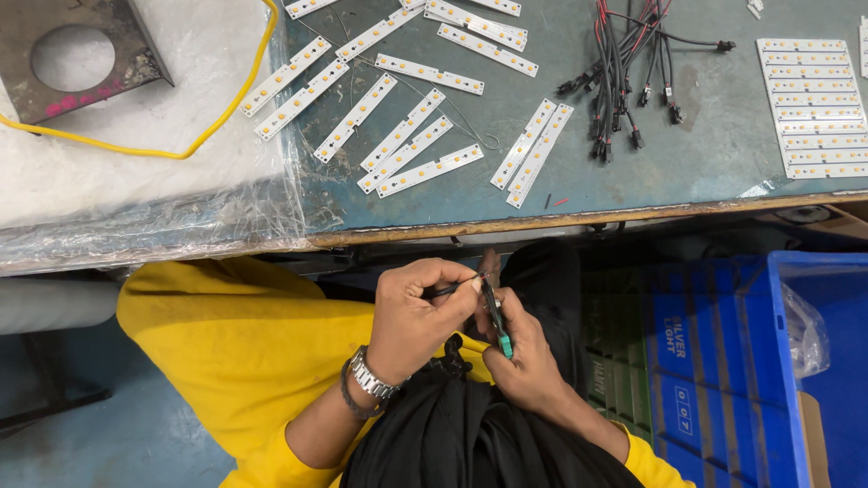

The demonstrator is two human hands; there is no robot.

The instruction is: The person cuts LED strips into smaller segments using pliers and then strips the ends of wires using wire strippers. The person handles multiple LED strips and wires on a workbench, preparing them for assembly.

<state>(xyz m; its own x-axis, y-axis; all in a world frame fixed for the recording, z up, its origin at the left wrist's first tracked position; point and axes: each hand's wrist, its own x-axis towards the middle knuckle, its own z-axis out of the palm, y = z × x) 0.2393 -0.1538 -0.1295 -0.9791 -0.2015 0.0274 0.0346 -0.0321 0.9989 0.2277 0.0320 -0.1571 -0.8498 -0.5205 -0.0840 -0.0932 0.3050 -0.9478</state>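
Both hands are held together over my lap, below the front edge of the workbench. My left hand, with a metal watch on its wrist, pinches a thin black wire between thumb and fingers. My right hand grips a small dark hand tool with a teal-tipped handle, and the tool's tip meets the end of the wire. A black cloth bundle lies on my lap under the hands. I wear a yellow shirt.
Several white LED strips lie scattered on the green bench top. A bundle of red and black wires sits farther right, beside a panel of joined strips. On the left are plastic sheeting, a yellow cable and a metal plate with a hole. A blue crate stands at my right.
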